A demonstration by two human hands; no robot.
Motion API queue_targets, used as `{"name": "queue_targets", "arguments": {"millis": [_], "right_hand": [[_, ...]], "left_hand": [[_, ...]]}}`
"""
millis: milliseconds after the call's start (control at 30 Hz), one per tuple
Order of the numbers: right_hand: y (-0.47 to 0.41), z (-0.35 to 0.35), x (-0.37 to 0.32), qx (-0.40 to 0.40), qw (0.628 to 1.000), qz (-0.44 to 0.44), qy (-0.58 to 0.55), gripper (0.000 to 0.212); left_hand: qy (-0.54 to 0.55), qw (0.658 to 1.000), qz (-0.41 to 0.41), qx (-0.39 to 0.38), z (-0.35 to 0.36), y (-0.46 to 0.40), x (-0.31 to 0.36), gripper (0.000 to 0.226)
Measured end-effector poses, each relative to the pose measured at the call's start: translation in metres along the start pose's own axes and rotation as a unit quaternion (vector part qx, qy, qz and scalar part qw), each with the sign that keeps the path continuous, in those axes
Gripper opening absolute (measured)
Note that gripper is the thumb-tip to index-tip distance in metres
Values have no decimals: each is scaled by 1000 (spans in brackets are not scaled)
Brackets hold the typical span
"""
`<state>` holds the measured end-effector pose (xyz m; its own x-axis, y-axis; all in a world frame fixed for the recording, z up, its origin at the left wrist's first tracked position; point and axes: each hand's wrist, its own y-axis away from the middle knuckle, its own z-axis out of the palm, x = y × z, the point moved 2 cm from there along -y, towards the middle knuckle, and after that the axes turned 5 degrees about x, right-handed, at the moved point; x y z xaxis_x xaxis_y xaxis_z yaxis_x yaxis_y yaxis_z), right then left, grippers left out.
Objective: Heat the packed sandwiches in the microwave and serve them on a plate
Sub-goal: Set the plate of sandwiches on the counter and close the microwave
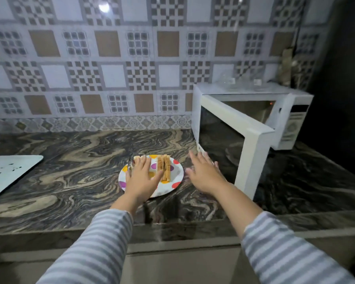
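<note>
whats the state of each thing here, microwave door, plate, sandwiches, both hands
microwave door: swung wide open
microwave: cavity exposed, contents not visible
polka-dot plate: on the counter, holding sandwiches
sandwiches: unwrapped, standing on edge
left hand: open, fingers spread over the plate
right hand: open, holding nothing, beside the plate

No legible text, brand, number or sign anywhere. Control panel of the microwave carries small markings, too blurred to read (same for a small sticker low on the door). Board at the left edge bears dark specks and coloured blobs, none readable as letters.
</note>
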<state>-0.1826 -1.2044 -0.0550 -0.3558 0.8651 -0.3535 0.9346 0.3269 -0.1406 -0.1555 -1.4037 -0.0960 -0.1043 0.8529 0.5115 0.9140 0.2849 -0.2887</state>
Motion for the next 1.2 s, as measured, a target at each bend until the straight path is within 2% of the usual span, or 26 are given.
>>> {"name": "queue_targets", "arguments": {"millis": [200, 300, 367, 533, 700, 900, 1200], "right_hand": [[37, -69, -15, 126, 986, -55, 91, 62], [49, -95, -14, 216, 951, -89, 201, 65], [54, -107, -8, 249, 927, -87, 268, 63], [60, -115, 21, 217, 904, -39, 366, 69], [60, -117, 47, 214, 904, -29, 370, 64], [56, -128, 93, 233, 895, -30, 379, 66], [26, -160, 196, 215, 905, -29, 366, 71]], "left_hand": [[63, 993, 101, -27, 13, 15, 75, 81], [110, 983, 140, -54, 27, 27, 117, 82], [147, 972, 163, -81, 40, 37, 142, 83], [222, 949, 185, -122, 73, 65, 184, 84], [272, 934, 190, -131, 93, 77, 205, 91], [258, 931, 213, -144, 119, 74, 233, 95], [205, 938, 224, -168, 180, 43, 305, 94]]}}
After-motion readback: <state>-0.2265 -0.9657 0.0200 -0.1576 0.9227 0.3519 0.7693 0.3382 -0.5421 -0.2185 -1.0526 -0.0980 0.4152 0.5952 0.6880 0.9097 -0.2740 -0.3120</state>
